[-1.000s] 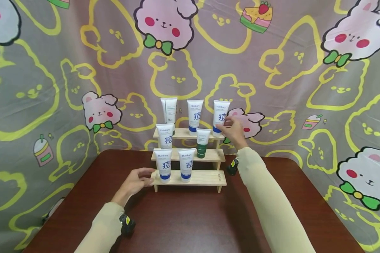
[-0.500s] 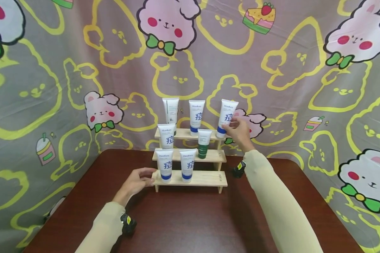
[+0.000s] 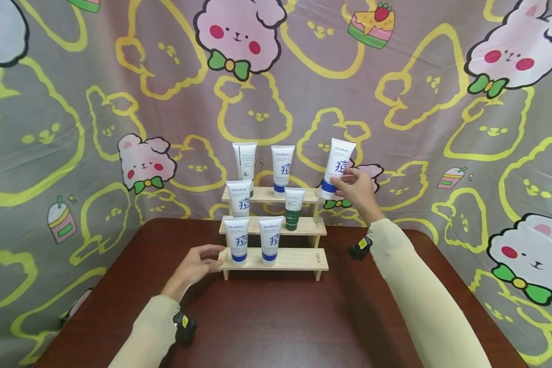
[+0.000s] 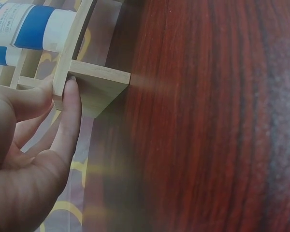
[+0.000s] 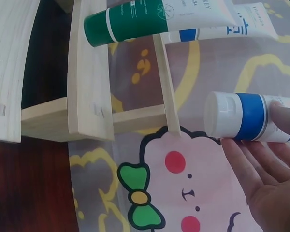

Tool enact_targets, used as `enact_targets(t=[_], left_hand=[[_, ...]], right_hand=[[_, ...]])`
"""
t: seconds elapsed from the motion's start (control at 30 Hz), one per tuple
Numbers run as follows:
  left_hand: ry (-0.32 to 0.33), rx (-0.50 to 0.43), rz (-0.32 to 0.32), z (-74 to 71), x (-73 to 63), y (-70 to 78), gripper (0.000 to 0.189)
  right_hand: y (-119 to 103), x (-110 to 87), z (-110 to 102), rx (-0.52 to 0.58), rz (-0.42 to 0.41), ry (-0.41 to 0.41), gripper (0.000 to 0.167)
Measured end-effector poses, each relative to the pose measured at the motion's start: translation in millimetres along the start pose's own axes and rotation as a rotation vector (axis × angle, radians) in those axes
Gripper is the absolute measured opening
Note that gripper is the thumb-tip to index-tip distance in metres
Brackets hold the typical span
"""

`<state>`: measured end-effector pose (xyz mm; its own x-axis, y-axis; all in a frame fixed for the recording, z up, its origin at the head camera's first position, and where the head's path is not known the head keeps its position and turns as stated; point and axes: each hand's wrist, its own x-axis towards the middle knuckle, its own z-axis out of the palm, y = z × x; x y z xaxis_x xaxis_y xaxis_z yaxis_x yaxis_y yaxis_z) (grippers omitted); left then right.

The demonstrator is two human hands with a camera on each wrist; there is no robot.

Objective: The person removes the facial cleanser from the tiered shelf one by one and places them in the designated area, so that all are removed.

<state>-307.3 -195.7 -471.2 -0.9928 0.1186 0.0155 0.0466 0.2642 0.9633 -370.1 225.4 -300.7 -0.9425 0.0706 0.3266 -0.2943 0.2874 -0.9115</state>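
Note:
My right hand (image 3: 360,191) holds a white squeeze tube with a blue band (image 3: 339,162) between thumb and fingers. The tube tilts to the right, off the right end of the top step; its white cap (image 5: 221,116) points toward the stand in the right wrist view. My left hand (image 3: 194,267) pinches the left end of the three-step wooden display stand (image 3: 303,259), thumb above and a finger (image 4: 70,113) beneath the bottom step. Similar blue-banded tubes stand on the bottom step (image 3: 236,240), the middle step (image 3: 240,198) and the top step (image 3: 282,168).
A green-and-white tube (image 3: 293,208) stands on the middle step's right half. A white tube with green print (image 3: 245,162) is at the top left. Behind the dark red table (image 3: 276,317) hangs a cartoon-patterned curtain (image 3: 165,102).
My right hand has lifted the blue-banded tube from the right end of the top step and moved it right, tilting it. My left hand has stayed at the stand.

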Motion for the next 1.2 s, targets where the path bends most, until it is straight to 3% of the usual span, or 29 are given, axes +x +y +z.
enact_targets(t=[0.27,0.73,0.83,1.2], left_hand=[[-0.017,-0.046,0.032,0.1,-1.0,-0.2,0.043],[-0.027,-0.051,0.028,-0.4,-0.7,0.9,0.043],[-0.036,-0.05,0.04,-0.5,-3.5,5.6,0.043],[-0.035,-0.072,0.042,-0.8,-2.9,2.3,0.045]], right_hand=[[2,-8.5,-10,0.003,0.014,-0.015,0.054],[19,-18.2,-30,-0.164,0.05,-0.041,0.059],[23,-21.3,-36,-0.187,0.069,-0.055,0.062],[47,-32.2,-48,-0.244,0.187,-0.109,0.067]])
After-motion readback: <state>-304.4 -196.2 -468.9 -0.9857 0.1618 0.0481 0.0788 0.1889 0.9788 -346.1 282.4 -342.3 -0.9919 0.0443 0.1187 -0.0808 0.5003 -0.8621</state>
